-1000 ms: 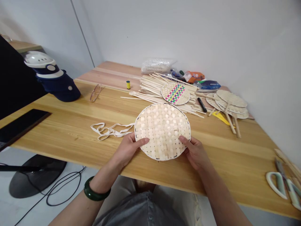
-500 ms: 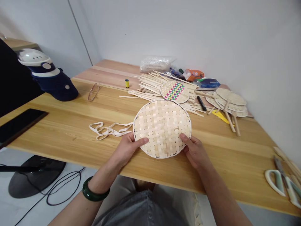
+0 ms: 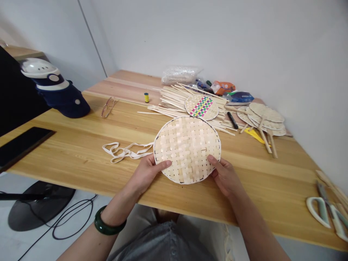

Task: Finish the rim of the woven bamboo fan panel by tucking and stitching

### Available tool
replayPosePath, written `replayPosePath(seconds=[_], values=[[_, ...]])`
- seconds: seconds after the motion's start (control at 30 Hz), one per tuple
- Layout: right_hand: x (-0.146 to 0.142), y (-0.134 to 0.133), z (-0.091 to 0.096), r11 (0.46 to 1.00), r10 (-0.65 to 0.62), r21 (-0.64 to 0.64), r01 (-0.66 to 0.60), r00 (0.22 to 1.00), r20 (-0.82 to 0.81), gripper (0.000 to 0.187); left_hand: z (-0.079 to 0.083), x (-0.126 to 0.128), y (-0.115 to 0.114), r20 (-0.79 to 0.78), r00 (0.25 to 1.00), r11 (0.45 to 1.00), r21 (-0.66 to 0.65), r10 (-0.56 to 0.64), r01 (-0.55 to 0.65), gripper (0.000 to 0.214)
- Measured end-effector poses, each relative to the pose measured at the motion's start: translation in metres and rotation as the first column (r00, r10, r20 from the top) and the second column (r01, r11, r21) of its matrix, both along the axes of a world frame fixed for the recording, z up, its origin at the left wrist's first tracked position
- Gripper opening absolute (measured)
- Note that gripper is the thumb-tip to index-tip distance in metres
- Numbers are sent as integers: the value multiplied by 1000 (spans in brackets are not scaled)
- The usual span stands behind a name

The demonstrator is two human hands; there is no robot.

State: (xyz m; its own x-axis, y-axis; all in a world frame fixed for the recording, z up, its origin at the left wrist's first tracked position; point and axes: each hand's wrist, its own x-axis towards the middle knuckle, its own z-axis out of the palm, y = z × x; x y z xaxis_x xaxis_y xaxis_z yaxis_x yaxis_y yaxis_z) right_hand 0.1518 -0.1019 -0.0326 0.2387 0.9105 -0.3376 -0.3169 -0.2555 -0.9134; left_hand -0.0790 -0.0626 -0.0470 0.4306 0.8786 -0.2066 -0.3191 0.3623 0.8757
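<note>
1. The big wooden counter is carrying everything, and the person is sitting at its near side.
2. A wide pile of thin bamboo strips is lying at the back of the counter, well apart from the hands.
3. The woven round is resting in the middle of the counter, right in front of the person. Its strips are going over and under all the way across, with no holes showing. A dark line is running around its cut edge. I am guessing the weaving and the cutting are looking done.
4. Some fans are lying far to the right, and each one is showing a stick handle. The woven round is showing no stick, so that part is looking not done yet.
5. The left hand is holding the near left edge. Its grip is pinching the woven round, thumb on top and fingers tucked under.
6. The right hand is doing the same on the near right edge, pinching the woven round.
7. A white ribbon is lying loose just beside the round, on its left.
8. A black marker is lying behind the round, near the strips.
</note>
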Motion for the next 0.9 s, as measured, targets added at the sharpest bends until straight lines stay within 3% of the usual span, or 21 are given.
replayPosePath(seconds=[0.9], values=[[-1, 0, 1, 1000, -2, -30, 2, 1000, -2, 35, 0, 0, 1, -31, 1000, 1000, 1, 0, 0, 27]])
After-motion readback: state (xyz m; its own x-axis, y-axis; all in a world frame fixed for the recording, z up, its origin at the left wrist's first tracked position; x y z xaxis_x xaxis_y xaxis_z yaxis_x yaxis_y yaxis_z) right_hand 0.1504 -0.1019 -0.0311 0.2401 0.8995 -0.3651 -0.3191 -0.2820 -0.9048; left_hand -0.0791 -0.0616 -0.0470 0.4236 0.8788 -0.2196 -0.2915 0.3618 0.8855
